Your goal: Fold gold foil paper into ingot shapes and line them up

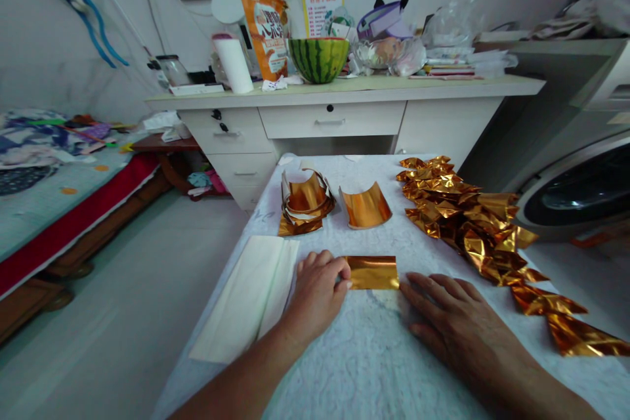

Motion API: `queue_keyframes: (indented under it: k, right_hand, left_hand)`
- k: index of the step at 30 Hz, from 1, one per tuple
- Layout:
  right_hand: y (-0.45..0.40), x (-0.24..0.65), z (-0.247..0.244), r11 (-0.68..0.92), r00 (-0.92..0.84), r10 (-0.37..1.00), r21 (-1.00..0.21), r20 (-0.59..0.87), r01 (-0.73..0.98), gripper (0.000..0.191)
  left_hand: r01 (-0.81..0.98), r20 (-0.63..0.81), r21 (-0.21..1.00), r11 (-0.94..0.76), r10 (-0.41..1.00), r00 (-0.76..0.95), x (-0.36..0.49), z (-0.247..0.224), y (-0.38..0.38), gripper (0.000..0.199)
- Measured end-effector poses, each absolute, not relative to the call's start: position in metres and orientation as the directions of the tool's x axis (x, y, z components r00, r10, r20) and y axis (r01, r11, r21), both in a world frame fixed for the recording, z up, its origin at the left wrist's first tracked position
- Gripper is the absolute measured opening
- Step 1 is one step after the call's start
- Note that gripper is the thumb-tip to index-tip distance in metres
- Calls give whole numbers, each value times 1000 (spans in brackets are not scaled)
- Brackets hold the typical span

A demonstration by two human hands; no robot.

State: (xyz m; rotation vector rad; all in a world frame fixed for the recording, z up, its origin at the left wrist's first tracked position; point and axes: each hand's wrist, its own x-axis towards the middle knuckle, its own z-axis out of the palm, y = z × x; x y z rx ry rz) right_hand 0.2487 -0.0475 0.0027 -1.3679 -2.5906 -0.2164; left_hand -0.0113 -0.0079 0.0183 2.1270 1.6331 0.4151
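Note:
A small rectangle of shiny gold foil paper [373, 272] lies on the cloth-covered table between my hands. My left hand [322, 285] pinches its left end between thumb and fingers. At the right end, my right hand [445, 312] rests flat with its fingers stretched out, the fingertips by the foil's edge. Beyond the foil, a curled gold sheet [367, 205] stands by itself. Left of that sits a loose stack of curled gold strips [306, 200]. White paper sheets [246, 298] lie left of my left hand.
A long heap of folded gold foil pieces [472, 223] runs down the table's right side. Behind the table, a white desk [335, 119] carries a watermelon half [318, 60], an orange pouch [268, 33] and plastic bags. A washing machine [581, 164] stands right, a bed [63, 207] left.

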Motion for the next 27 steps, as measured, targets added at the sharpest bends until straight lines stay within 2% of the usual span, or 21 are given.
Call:
queue_keyframes:
  k: [3,7,9,14,17,27]
  right_hand:
    - [-36,237,22,553,-527,821,-72,219,830,18]
    - [-19,199,45,477,-471,877,-267,91,837,18]
    - [-11,180,44,437,-448,893,-320,41,841,18]
    - [-2,158,16,322,-315,946,-343,77,883,6]
    - [-3,157,6,335,-303,942,-345,143,877,3]
    - [-9,163,11,348,-306,935,-300,180,888,18]
  left_hand:
    - [826,-22,512,-236,958,287,-10,18,-8,11]
    - [805,6,538,-250,956,292,-10,16,-8,12]
    - [802,24,540,-257,956,291,-10,15,-7,12]
    - [818,25,511,-264,956,293,-10,14,-9,5]
    - [833,13,491,-256,958,287,-8,14,-10,2]
    - [844,-34,502,-190,971,239,-7,16,-12,8]
